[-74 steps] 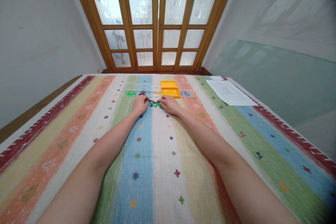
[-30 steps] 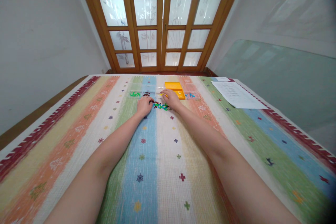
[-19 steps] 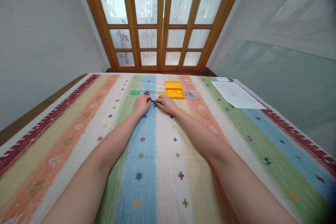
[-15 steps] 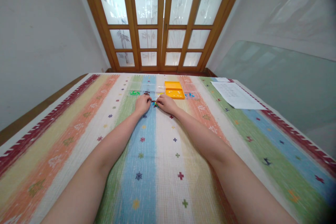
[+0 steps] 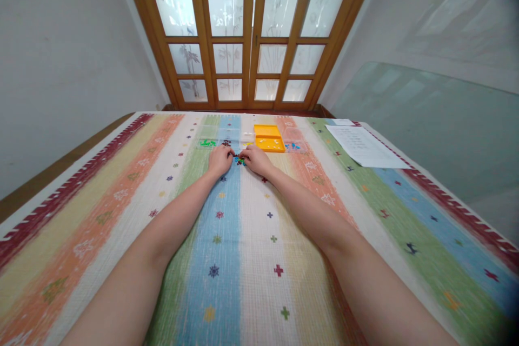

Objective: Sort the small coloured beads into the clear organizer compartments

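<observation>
My left hand [image 5: 221, 160] rests on the cloth near the far end of the table, fingers curled into a pinch. Facing it, my right hand [image 5: 257, 160] is pinched too, its fingertips a short gap away. Small mixed-colour plastic pieces [image 5: 239, 161], blue, green and dark ones, lie between and just below the fingertips. What each pinch holds is too small to make out. Just beyond the left hand are green pieces [image 5: 208, 143] and dark brown pieces [image 5: 226, 142] in a clear compartment box [image 5: 206, 131].
An orange open case [image 5: 267, 131] with white pieces stands beyond my right hand. Blue pieces [image 5: 292, 146] sit in a clear tray beside it. Printed paper sheets [image 5: 365, 146] lie at the right on the striped tablecloth [image 5: 243, 281]. Wooden glazed doors [image 5: 252, 40] stand behind the table.
The fingertips have shifted slightly, and more of the coloured pieces between them shows. Both hands stay in nearly the same place; the view has tilted very slightly.
</observation>
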`<state>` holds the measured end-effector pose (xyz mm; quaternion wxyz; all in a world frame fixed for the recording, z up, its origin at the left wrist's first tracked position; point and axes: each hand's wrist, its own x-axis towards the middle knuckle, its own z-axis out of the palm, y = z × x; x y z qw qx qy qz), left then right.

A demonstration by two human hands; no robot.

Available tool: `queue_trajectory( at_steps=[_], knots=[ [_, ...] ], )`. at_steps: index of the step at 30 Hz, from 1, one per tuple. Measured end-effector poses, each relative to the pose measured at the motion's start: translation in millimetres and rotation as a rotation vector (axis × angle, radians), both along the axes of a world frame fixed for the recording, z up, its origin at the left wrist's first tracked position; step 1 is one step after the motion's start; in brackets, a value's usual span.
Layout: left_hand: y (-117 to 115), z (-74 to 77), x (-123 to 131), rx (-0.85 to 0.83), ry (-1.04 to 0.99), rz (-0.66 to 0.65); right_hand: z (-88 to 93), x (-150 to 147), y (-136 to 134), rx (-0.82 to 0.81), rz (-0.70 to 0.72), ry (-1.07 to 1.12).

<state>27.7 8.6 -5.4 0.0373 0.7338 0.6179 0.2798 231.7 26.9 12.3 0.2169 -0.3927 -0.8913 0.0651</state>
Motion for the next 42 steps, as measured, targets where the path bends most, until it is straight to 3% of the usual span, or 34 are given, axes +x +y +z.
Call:
queue_trajectory(
  at_steps=[21,30,42],
  knots=[
    [-0.7,-0.1,1.3,-0.002,0.055,0.003,-3.9,5.5,4.5,-0.031,-0.113,-0.01],
    [0.2,-1.0,1.6,0.005,0.048,0.003,0.1,4.5,1.1,-0.001,0.032,0.012],
    [0.6,-1.4,1.0,0.008,0.05,-0.003,-4.2,2.9,5.1,0.009,0.008,0.042]
  ],
)
